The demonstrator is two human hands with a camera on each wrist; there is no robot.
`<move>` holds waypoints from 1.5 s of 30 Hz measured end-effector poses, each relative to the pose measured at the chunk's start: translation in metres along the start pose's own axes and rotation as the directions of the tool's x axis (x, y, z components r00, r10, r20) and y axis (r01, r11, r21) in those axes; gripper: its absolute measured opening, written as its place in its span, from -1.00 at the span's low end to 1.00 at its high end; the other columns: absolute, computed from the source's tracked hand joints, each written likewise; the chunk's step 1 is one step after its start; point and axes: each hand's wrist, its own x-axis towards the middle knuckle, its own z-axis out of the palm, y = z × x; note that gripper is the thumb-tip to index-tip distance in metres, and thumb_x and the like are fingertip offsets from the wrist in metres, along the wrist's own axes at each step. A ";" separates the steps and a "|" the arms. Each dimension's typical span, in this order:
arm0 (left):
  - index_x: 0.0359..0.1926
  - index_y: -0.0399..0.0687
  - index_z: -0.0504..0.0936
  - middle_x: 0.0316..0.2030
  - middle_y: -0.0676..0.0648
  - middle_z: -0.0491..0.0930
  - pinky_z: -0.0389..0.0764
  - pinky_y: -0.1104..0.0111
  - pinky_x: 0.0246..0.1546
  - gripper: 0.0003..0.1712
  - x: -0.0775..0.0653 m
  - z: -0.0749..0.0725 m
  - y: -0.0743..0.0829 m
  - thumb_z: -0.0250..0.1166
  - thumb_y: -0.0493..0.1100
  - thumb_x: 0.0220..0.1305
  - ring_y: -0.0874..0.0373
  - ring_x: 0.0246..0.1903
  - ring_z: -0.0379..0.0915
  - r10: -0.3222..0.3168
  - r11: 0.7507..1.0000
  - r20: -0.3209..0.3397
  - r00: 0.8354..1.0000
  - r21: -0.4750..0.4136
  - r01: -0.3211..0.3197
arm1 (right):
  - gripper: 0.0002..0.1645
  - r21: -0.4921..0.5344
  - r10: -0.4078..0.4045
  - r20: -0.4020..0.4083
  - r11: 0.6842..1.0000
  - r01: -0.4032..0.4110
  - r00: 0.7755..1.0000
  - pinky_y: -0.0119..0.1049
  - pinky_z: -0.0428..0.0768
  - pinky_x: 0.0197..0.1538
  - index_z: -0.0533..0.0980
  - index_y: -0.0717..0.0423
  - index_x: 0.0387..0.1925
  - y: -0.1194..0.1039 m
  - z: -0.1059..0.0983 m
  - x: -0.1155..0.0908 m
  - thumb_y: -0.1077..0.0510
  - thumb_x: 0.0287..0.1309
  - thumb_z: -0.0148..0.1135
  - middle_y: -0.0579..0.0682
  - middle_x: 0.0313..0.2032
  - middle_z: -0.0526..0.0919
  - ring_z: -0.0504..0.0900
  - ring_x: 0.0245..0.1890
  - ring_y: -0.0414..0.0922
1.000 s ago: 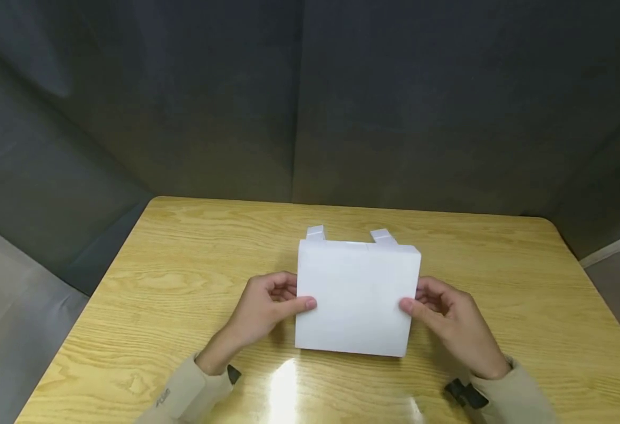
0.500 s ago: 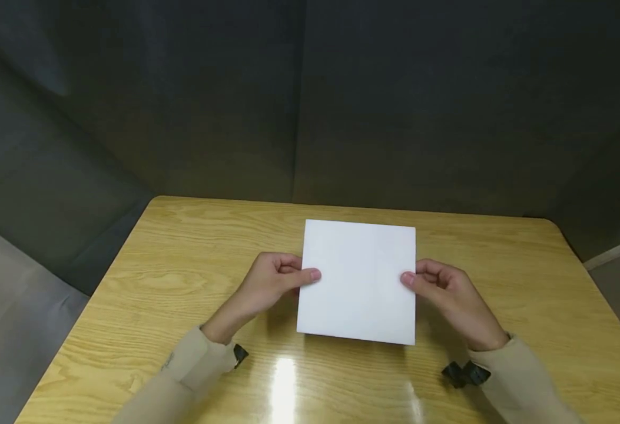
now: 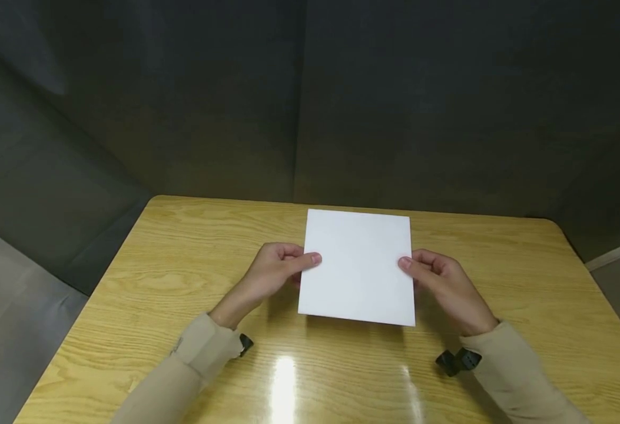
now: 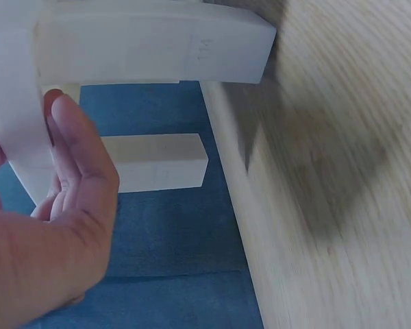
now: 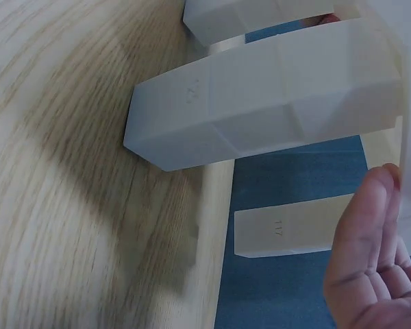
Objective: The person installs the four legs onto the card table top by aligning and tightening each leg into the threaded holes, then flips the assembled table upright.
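Observation:
Between my hands is a small white table (image 3: 358, 268) with a square top, nearly level in the head view, where its legs are hidden under it. My left hand (image 3: 271, 272) grips the left edge, thumb on top and fingers curled beneath. The opposite edge is pinched the same way by my right hand (image 3: 450, 287). Square-section legs point down at the wood: the left wrist view has a near leg (image 4: 157, 44) and a farther leg (image 4: 157, 161). On the right wrist side, a numbered leg (image 5: 260, 103) and a leg marked 117 (image 5: 288, 229) show.
A wooden tabletop (image 3: 182, 282) lies beneath, with rounded far corners and a bright glare patch in front. Dark cloth (image 3: 299, 106) hangs behind its far edge and along both sides. A black strap piece (image 3: 458, 361) sticks out at the right cuff.
The small table has tipped from a steep tilt, leg ends showing behind its top, to nearly level with legs hidden. Both hands have moved away from me with it, keeping their grip.

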 end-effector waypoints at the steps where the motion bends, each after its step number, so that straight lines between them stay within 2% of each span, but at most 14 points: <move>1: -0.28 -0.22 0.77 -0.41 -0.09 0.74 0.71 -0.28 0.00 -0.66 0.000 0.000 0.000 0.44 -0.02 0.51 -0.14 -0.33 0.70 -0.004 1.000 -0.003 1.000 -0.002 0.004 | -0.47 0.002 0.001 0.000 1.000 -0.001 1.000 -0.28 0.64 -0.03 0.54 0.41 0.20 0.000 0.000 0.001 -0.04 0.65 0.21 0.01 -0.13 0.65 0.60 -0.13 -0.10; 10: -0.30 -0.17 0.77 -0.42 -0.05 0.71 0.69 -0.20 0.02 -0.64 0.004 0.002 -0.001 0.44 0.04 0.51 -0.05 -0.32 0.64 -0.030 1.000 -0.035 0.999 0.001 0.030 | -0.41 0.011 0.021 0.004 1.000 -0.021 1.000 -0.31 0.61 -0.01 0.55 0.44 0.23 -0.001 -0.001 0.005 -0.07 0.65 0.20 -0.03 -0.10 0.66 0.57 -0.10 -0.13; 17: -0.38 -0.14 0.73 -0.46 -0.03 0.66 0.64 -0.15 0.01 -0.61 0.009 0.000 -0.002 0.41 0.04 0.53 -0.11 -0.31 0.59 -0.001 1.000 -0.050 0.999 0.016 0.002 | -0.37 0.010 0.024 0.012 1.000 -0.024 1.000 -0.28 0.62 -0.01 0.53 0.46 0.26 -0.004 -0.002 0.012 -0.09 0.64 0.21 -0.04 -0.10 0.67 0.58 -0.15 -0.14; 23: -0.30 -0.17 0.76 -0.42 -0.06 0.70 0.66 -0.17 0.04 -0.60 0.012 0.000 -0.003 0.38 0.06 0.55 -0.09 -0.32 0.62 -0.012 1.000 -0.038 0.999 0.018 0.013 | -0.32 0.022 0.046 0.024 0.999 -0.046 0.999 -0.30 0.65 0.00 0.50 0.51 0.27 -0.007 -0.002 0.014 -0.10 0.65 0.20 -0.04 -0.09 0.71 0.67 -0.14 -0.18; 29: -0.28 -0.20 0.77 -0.40 -0.05 0.71 0.66 -0.16 0.06 -0.61 0.014 0.001 -0.003 0.39 0.06 0.54 -0.03 -0.33 0.63 -0.033 0.999 -0.053 0.998 0.000 0.033 | -0.31 0.031 0.061 0.037 0.998 -0.062 0.997 -0.31 0.64 0.01 0.49 0.52 0.29 -0.007 -0.003 0.017 -0.10 0.66 0.18 -0.09 -0.13 0.72 0.67 -0.16 -0.21; 38: -0.22 -0.22 0.79 -0.36 -0.07 0.74 0.66 -0.17 0.09 -0.58 0.013 0.001 -0.005 0.35 0.08 0.58 -0.09 -0.29 0.64 -0.049 0.999 -0.049 0.998 -0.018 0.048 | -0.30 0.054 0.083 0.039 0.995 -0.085 0.996 -0.30 0.63 0.01 0.48 0.52 0.32 -0.005 -0.001 0.019 -0.09 0.66 0.18 -0.16 -0.14 0.74 0.69 -0.15 -0.25; 45: -0.20 -0.25 0.79 -0.35 -0.07 0.74 0.69 -0.07 0.04 -0.58 0.012 0.002 -0.006 0.34 0.06 0.59 -0.09 -0.28 0.65 -0.052 0.998 -0.051 0.997 -0.023 0.051 | -0.32 0.063 0.071 0.044 0.995 -0.074 0.996 -0.30 0.66 -0.02 0.49 0.53 0.29 -0.004 -0.001 0.016 -0.09 0.67 0.17 -0.15 -0.16 0.75 0.71 -0.17 -0.23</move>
